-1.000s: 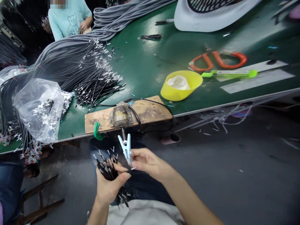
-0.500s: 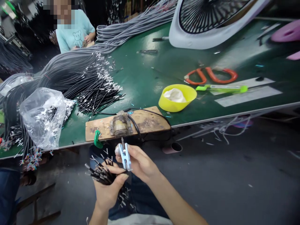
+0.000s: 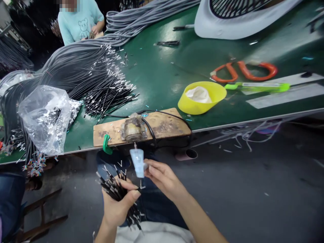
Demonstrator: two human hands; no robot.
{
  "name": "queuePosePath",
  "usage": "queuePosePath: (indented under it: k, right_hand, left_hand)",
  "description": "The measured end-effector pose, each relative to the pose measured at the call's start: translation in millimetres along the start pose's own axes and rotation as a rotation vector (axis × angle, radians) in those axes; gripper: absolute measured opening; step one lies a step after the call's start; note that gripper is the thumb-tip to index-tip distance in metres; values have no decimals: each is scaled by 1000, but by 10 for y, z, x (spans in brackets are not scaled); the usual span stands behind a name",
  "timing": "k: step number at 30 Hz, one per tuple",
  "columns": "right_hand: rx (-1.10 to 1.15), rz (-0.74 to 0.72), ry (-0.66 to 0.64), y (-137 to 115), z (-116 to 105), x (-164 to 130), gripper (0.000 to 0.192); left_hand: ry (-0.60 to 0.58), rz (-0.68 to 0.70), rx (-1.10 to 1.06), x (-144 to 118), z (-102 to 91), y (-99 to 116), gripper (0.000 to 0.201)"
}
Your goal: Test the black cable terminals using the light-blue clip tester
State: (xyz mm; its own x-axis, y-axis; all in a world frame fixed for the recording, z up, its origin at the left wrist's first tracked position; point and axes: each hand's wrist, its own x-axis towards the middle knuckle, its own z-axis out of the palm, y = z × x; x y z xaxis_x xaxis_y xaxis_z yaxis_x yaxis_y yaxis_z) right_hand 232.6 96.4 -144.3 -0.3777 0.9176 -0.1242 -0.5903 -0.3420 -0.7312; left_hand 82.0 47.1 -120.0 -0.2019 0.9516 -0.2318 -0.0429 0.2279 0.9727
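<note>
Gripping a bundle of short black wires with bare metal tips (image 3: 118, 194), the left hand (image 3: 118, 207) has its fingers closed around the bunch, low in the head view and just below the front edge of the green desk (image 3: 157, 74). The right hand (image 3: 162, 177) sits just beside it, its fingers pinched on a pale blue plastic clip (image 3: 138, 163) that stands upright, with a thin metal pin showing at its top. That clip is directly below the worn wooden block (image 3: 162, 126) clamped to the desk edge by a green clamp (image 3: 106, 145); a grimy metal fixture (image 3: 133, 128) and a black cord (image 3: 149, 126) sit on the block. Right of the block lies a yellow plastic bowl (image 3: 202, 101) holding something white. Beyond the bowl lie orange-handled scissors (image 3: 243, 71) and a green-handled tool (image 3: 258, 87). Left of the block are a crumpled clear plastic bag (image 3: 44, 118) and a large spread of black tipped cables (image 3: 101, 84). Far behind, a person in a light blue shirt (image 3: 78, 22) sits at the desk.
</note>
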Motion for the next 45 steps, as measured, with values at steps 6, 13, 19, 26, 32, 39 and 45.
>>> queuePosePath:
  k: [6,13,19,26,32,39,45]
  right_hand:
    - [-327,-252,-125,-129,217,-139,22]
    - [-404,-349,140,-308,219,-23,24]
    - [-351,-187,36,-393,352,175,46]
    - [-125,-49,-23,-408,487,283,47]
    - [209,71,-61,-406,556,276,34]
    - [259,147,-92,-177,350,290,48]
    - [-51,30,103,-16,59,63,31]
  left_hand:
    - [-119,-160,-96,-140,48,-70,35]
    - [9,-94,-37,-148,74,28,40]
    - [155,156,30,-187,136,281,24]
    - [210,323,148,-89,187,416,15]
    - [195,239,134,-86,249,407,6]
    - [133,180,80,-108,249,433,14]
    - [69,12,58,-183,161,391,14]
